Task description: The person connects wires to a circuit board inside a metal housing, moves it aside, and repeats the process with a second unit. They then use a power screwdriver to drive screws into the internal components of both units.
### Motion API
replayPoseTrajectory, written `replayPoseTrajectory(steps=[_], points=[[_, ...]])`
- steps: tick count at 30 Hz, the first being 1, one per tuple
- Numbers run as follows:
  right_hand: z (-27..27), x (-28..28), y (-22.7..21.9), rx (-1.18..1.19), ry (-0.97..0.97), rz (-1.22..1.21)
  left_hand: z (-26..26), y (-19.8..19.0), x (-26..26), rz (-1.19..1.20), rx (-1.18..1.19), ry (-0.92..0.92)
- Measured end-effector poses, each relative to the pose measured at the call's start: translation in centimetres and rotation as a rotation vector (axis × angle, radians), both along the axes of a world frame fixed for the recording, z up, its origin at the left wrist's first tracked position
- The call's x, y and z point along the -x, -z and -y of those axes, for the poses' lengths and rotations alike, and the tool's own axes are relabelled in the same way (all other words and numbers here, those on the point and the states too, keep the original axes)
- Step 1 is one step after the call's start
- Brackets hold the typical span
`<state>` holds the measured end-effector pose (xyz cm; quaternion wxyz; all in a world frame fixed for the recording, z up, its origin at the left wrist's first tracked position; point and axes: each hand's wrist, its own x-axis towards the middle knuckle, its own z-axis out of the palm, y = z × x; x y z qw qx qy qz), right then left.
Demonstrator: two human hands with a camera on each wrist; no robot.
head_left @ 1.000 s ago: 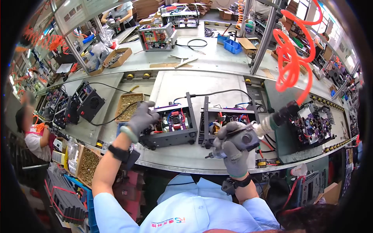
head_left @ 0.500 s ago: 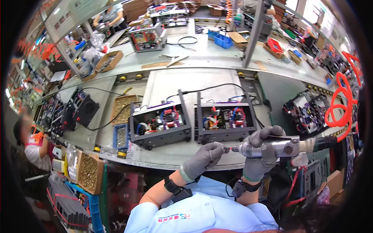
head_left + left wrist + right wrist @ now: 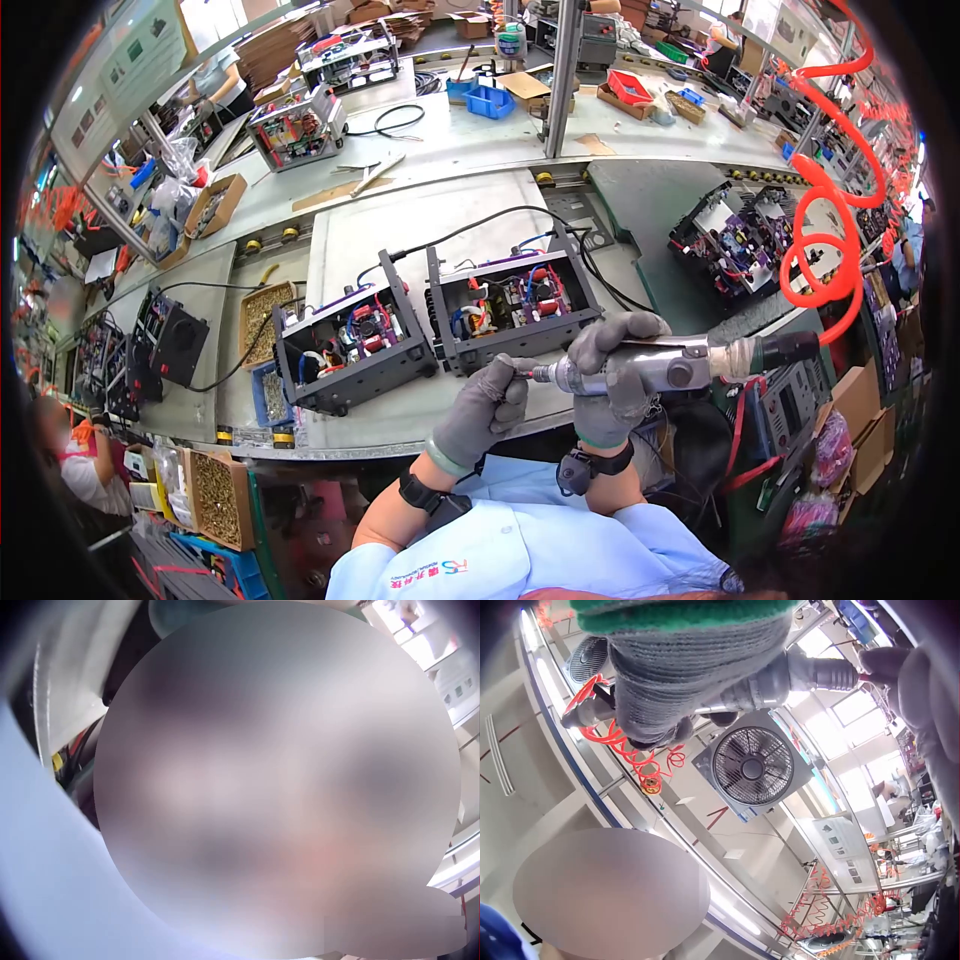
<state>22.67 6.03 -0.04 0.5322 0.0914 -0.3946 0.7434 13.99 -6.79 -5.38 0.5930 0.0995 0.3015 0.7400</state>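
Note:
In the head view my right hand (image 3: 612,385), in a grey glove, grips a silver air screwdriver (image 3: 665,366) held level in front of the bench, its bit pointing left. My left hand (image 3: 482,410), also gloved, has its fingers curled at the bit's tip and pinches a small dark piece there, mostly hidden by the fingertips. The right wrist view shows the driver's ribbed nose (image 3: 832,673) close to the left fingers (image 3: 915,686). Just beyond the hands sit two open dark metal cases, the left one (image 3: 370,386) and the right one (image 3: 525,343), with circuit boards and wires inside.
A coiled red air hose (image 3: 840,250) runs up from the driver's rear. Left of the cases stand a cardboard box of small parts (image 3: 262,340) and a blue bin (image 3: 270,395). A black cable (image 3: 480,222) loops behind the cases; another circuit assembly (image 3: 735,235) lies at right.
My left hand has come from the left case over to the screwdriver's bit. The screwdriver has swung to level and away from the right case. The head view has turned right.

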Motion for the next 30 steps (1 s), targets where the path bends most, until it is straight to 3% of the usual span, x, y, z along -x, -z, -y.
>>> replayPoseTrajectory(steps=[4, 8, 10, 11, 13, 15, 17, 20, 24, 26, 28, 30], points=[[-0.9, -0.2, -0.2, -0.149, -0.011, -0.044, -0.7, -0.2, 0.3, 0.062, -0.02, 0.003], [-1.0, -0.1, -0.8, 0.013, 0.09, -0.058, -1.2, -1.8, -0.3, 0.009, 0.0, -0.05], [-1.5, 0.0, -0.4, 0.021, 0.079, -0.057, -1.4, -2.3, -0.2, -0.174, 0.143, -0.084], [-1.9, -0.2, -0.2, -0.021, -0.003, -0.058, -1.2, -2.4, -0.1, -0.175, 0.141, -0.09], [-4.1, -0.2, -0.5, -0.204, -0.303, -0.171, -0.5, -2.4, 0.3, -0.26, 0.197, 0.116], [-3.6, -0.2, -0.7, -0.234, -0.4, -0.204, -0.4, -2.3, -0.2, -0.245, 0.149, 0.073], [-0.3, 0.0, -2.2, 0.193, 0.145, 0.028, -1.3, -3.3, -0.9, -0.184, 0.15, -0.117], [0.3, 0.6, -1.6, 0.078, 0.196, -0.069, -1.8, -2.7, -0.2, -0.126, 0.189, -0.117], [-2.5, -0.2, -0.6, -0.072, -0.206, -0.087, -1.3, -2.0, 0.2, -0.233, 0.155, 0.056], [-2.1, -0.5, -1.7, 0.009, -0.106, -0.012, -1.9, -3.4, -0.4, -0.341, 0.171, -0.039], [-2.4, -0.5, -2.2, 0.066, -0.018, -0.045, -1.6, -3.3, 0.3, -0.276, 0.204, -0.085], [-3.5, -1.5, -3.1, 0.036, 0.082, -0.045, -0.5, -2.5, 3.4, -0.743, 0.237, -0.208]])
